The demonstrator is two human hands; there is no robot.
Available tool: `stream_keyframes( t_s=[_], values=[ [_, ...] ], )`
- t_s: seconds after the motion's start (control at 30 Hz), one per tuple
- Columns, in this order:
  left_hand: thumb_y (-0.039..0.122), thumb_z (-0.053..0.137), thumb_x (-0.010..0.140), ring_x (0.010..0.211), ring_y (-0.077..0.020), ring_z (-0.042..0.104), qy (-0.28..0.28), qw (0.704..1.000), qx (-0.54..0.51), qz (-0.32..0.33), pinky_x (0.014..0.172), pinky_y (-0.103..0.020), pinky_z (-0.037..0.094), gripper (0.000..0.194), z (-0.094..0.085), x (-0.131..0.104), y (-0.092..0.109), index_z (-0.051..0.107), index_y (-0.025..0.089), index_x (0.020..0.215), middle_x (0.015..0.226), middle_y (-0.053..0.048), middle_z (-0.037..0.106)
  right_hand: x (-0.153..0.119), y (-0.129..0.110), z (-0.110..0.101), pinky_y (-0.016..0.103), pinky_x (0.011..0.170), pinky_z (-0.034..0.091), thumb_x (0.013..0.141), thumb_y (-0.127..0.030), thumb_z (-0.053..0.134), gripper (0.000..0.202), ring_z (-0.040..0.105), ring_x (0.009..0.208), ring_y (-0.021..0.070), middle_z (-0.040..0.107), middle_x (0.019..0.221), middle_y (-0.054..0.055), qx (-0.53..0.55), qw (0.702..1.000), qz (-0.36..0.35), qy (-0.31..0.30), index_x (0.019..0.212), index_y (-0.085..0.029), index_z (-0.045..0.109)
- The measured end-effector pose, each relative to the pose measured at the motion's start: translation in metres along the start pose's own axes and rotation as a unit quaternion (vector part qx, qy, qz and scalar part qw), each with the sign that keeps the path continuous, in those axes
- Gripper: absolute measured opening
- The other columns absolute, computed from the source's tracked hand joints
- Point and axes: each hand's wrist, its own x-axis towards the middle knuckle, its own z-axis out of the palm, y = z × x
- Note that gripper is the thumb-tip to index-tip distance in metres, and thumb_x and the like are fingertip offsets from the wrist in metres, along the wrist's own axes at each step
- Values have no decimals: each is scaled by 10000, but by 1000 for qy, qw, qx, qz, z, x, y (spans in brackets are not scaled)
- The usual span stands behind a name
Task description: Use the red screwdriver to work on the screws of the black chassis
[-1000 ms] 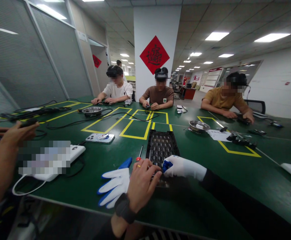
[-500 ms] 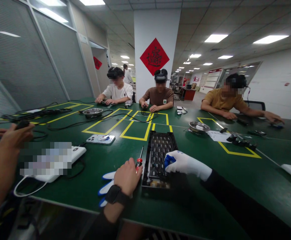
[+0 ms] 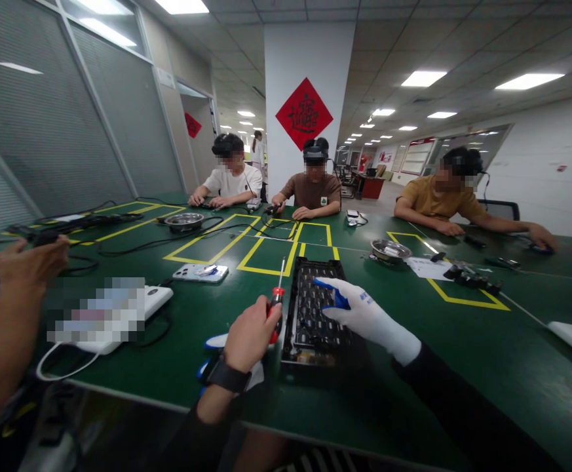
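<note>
My left hand (image 3: 250, 337), bare with a black watch strap (image 3: 227, 375) at its wrist, is wrapped round a screwdriver (image 3: 276, 303) with a red and black handle. The metal shaft points away from me, just left of a long black plastic case (image 3: 286, 337). Rows of small dark raised pieces, like keys, fill this case. Over its right side hovers my right hand (image 3: 357, 308) in a white glove with blue fingers. Thumb and fingers are apart, and I see nothing between them. A second white and blue glove (image 3: 215, 342) lies partly under my left hand.
Beyond the case are yellow tape outlines (image 3: 266, 269) on the green table (image 3: 364, 406). A phone (image 3: 200, 273) and a white device (image 3: 155, 301) lie left. Metal bowls (image 3: 391, 251) (image 3: 184, 221), cables and black parts (image 3: 467, 278) lie around. Several co-workers sit here; one's hand (image 3: 33, 262) is at far left.
My left hand has closed round the screwdriver and raised its handle. My right hand's fingers have gone from pinched together to spread, lifting slightly over the case.
</note>
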Motion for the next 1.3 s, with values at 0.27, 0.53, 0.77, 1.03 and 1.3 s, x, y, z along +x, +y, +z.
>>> stream_keyframes(
  t_s=[0.27,0.53,0.77,1.03,1.3],
  values=[
    [433,302,886,706,-132,510,-26,946,-284,157,631,-215,365,361,10,-22,41,533,164,815,762,-10,575,17,-12,16,426,968,364,813,-169,451,398,443,1171,248,470,1280,135,-117,974,-168,94,1207,-189,506],
    [345,404,858,666,-123,489,65,964,-220,136,620,-216,360,237,34,1,5,548,162,809,712,0,544,3,8,30,240,446,466,838,-498,369,466,545,472,111,631,695,24,326,890,131,290,1148,-163,465],
    [291,528,794,624,-111,505,-71,951,-200,227,601,-206,378,205,47,31,25,620,166,929,689,6,582,-1,6,28,196,429,423,773,-535,466,496,495,433,81,603,619,-5,394,835,167,347,1091,-156,499],
    [291,563,794,750,-126,573,-77,929,-244,267,703,-215,419,180,56,39,22,683,159,811,817,-34,663,-6,0,31,210,384,424,828,-470,433,490,512,415,96,622,680,13,479,823,149,266,1232,-194,414],
    [299,551,808,765,-118,575,-64,926,-231,291,723,-210,417,185,54,33,21,683,173,834,815,-25,661,-6,1,31,182,396,408,803,-449,490,383,498,425,66,645,754,17,528,801,135,248,1095,-201,475]
  ],
)
